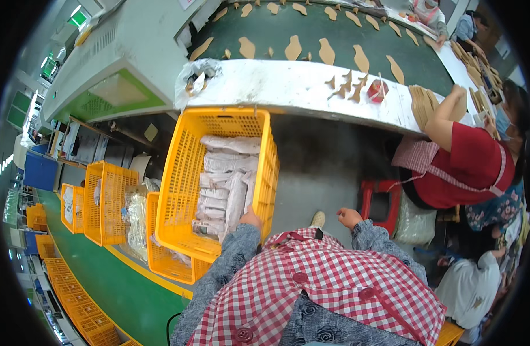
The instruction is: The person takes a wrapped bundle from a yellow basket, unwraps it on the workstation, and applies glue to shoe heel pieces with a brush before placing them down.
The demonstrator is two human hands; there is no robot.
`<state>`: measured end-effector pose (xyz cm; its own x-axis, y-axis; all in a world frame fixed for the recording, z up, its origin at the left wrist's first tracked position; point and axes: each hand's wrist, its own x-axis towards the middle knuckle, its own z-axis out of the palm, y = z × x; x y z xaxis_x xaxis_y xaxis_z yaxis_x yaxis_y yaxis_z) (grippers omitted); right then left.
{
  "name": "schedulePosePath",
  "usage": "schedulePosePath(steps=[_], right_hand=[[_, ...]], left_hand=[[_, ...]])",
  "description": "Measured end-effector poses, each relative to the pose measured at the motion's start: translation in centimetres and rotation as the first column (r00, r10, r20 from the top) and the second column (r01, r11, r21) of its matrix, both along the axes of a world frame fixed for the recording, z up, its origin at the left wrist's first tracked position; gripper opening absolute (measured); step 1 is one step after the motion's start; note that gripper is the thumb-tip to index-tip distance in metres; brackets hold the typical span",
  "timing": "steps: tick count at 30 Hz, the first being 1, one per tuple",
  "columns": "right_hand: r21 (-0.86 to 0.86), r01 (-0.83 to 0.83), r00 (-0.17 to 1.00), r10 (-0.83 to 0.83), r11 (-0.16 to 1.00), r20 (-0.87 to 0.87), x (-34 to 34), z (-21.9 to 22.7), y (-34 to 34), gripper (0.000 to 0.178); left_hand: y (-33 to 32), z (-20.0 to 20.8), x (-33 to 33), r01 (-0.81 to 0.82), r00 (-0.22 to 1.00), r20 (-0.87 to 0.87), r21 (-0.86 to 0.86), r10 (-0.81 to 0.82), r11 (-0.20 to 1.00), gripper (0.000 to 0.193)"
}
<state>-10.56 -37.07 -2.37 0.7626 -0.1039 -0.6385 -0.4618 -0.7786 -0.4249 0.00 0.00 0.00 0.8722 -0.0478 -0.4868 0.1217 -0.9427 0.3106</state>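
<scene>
My left hand point(251, 219) reaches into a large yellow plastic crate point(181, 179), near its right wall. Its fingers close on the edge of a long pale plastic-wrapped bundle point(235, 199), which lies at a slant over the others. More wrapped bundles point(214, 193) are stacked in rows in the crate; what is inside the wrapping cannot be made out. Held over the floor in front of me, my right hand point(349, 217) is empty, with its fingers loosely bent and somewhat apart.
Behind the crate runs a white-edged worktable point(265, 86) with a dark green belt point(282, 34) carrying tan cut pieces. A co-worker in red point(478, 164) sits at the right beside a red stool point(366, 202). More yellow crates point(109, 202) stand at the left.
</scene>
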Motion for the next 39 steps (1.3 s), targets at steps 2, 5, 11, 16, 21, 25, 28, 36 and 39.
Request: schedulePosePath(steps=[2,5,11,16,21,25,28,36,39], right_hand=[[0.056,0.071,0.996,-0.073,0.996,0.041,-1.5,0.1,1.2,0.030],[-0.002,0.177,0.973,-0.175,0.984,0.153,4.5,0.9,-10.4,0.028],[0.045,0.278,0.955,-0.281,0.960,0.095,1.5,-2.5,-12.9,0.026],[0.065,0.205,0.978,-0.203,0.977,-0.041,-0.7,-4.9,-12.5,0.027],[0.044,0.269,0.957,-0.262,0.962,-0.125,1.3,-4.0,-13.9,0.029],[0.003,0.369,0.929,-0.369,0.929,-0.042,3.1,-3.9,-16.1,0.029],[-0.022,0.487,0.873,-0.486,0.873,0.034,3.9,-3.6,-17.3,0.029],[-0.131,0.754,0.642,-0.764,0.644,-0.063,5.1,-4.3,-15.8,0.026],[-0.175,0.759,0.620,-0.779,0.627,-0.096,7.3,-5.3,-14.3,0.031]], left_hand=[[3.8,-0.5,-2.4,-0.125,0.987,-0.095,0.080,0.133,0.989,0.043],[-3.0,-1.3,2.0,-0.094,0.992,0.085,0.029,0.092,0.995,0.043],[-3.1,-0.7,1.2,-0.142,0.987,-0.036,0.215,0.154,0.966,0.052],[-8.8,3.1,5.6,0.081,0.835,0.533,0.125,-0.136,0.989,0.055],[-18.0,7.3,15.4,0.248,0.754,0.651,-0.402,0.085,0.882,0.019],[-24.3,9.1,25.0,0.464,0.651,0.759,-0.386,-0.011,0.797,0.015],[-29.3,8.2,31.9,0.529,0.692,0.718,-0.429,-0.079,0.733,0.017],[-38.3,4.5,43.2,0.753,0.610,0.614,-0.253,-0.500,0.608,0.030],[-39.3,4.0,44.6,0.834,0.539,0.543,-0.233,-0.644,0.501,0.028]])
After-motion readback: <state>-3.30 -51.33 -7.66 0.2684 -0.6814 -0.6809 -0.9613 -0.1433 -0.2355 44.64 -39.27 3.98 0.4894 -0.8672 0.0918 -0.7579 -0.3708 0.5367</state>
